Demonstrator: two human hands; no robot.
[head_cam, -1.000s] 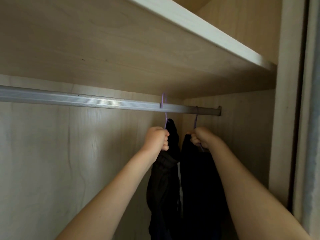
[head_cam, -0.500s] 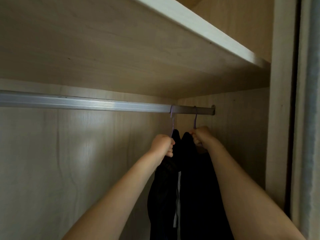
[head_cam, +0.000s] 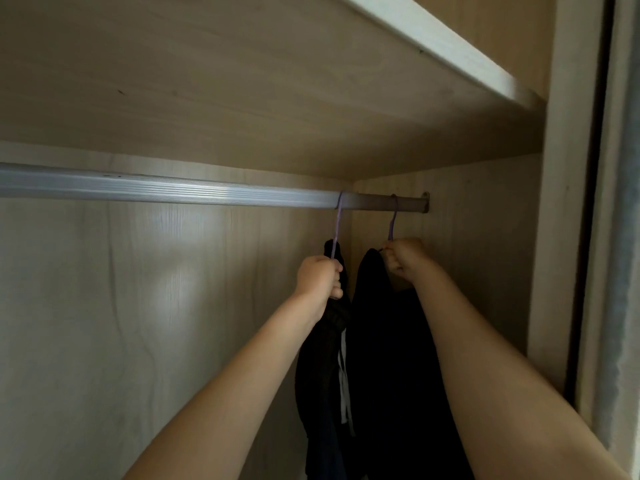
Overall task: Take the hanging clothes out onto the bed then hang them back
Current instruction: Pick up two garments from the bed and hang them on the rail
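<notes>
left hand [head_cam: 320, 277]: fingers curled into a tight fist, gripping the neck of the left hanger [head_cam: 337, 226] just under its hook.
right hand [head_cam: 405, 259]: fingers bunched and pinching the base of the right hanger [head_cam: 393, 220], right up against the cloth.
left hanger: thin lilac hook, a slim curve looped over the rail [head_cam: 173, 192], stem dropping straight into the fist.
right hanger: same lilac hook, seated on the rail close to the end bracket.
left garment [head_cam: 322, 358]: dark, ribbed-looking fabric, hanging in soft folds below the left hand, with a pale flat drawstring [head_cam: 344, 393] dangling down its edge.
right garment [head_cam: 391, 341]: black, smooth and matte, hanging just beside the left one; both are inside the wardrobe at the rail's far right end.
rail: silvery metal bar with fine lengthwise ridges, running across to the side wall [head_cam: 485, 254].
back panel [head_cam: 104, 306]: pale wood grain with a soft sheen.
shelf [head_cam: 426, 39]: flat board overhead with a light front edge.
</notes>
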